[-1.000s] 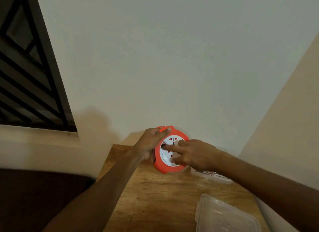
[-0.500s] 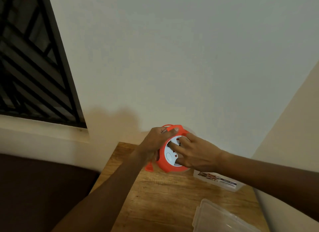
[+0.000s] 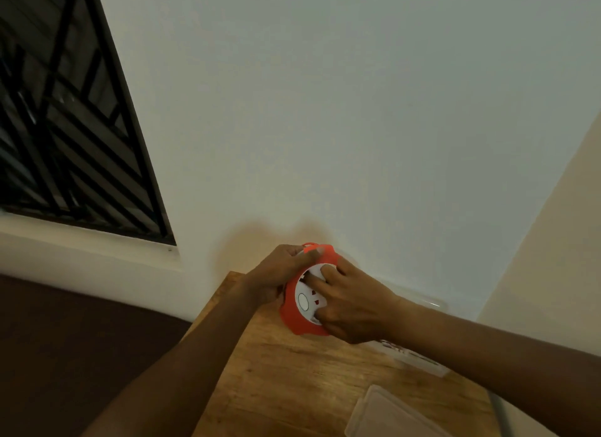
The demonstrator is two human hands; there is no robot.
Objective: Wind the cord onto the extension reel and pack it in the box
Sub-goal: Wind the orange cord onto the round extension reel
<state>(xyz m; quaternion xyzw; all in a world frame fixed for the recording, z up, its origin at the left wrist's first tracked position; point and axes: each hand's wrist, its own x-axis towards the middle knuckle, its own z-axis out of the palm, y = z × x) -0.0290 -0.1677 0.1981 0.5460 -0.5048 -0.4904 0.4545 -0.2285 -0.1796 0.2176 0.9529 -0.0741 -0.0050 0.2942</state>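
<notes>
Winding seems underway: the left hand (image 3: 276, 275) grips the reel (image 3: 300, 313) at its far rim, the right hand (image 3: 354, 309) presses curled fingers into its white face, no loose cord shows, and the clear box (image 3: 413, 360) waits unpacked on the right.

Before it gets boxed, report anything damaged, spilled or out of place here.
Nothing stands out. Both hands, left and right, hold the orange reel above the wooden table; the clear lid lies flat nearby.

Just a wooden table (image 3: 292, 381) shoved into the corner against a plain white wall (image 3: 325, 111). Off to the left there's a dark window (image 3: 65, 127) with black diagonal grille bars, pale sill (image 3: 81, 241) under it. A cream wall (image 3: 553, 241) runs down the right side.
</notes>
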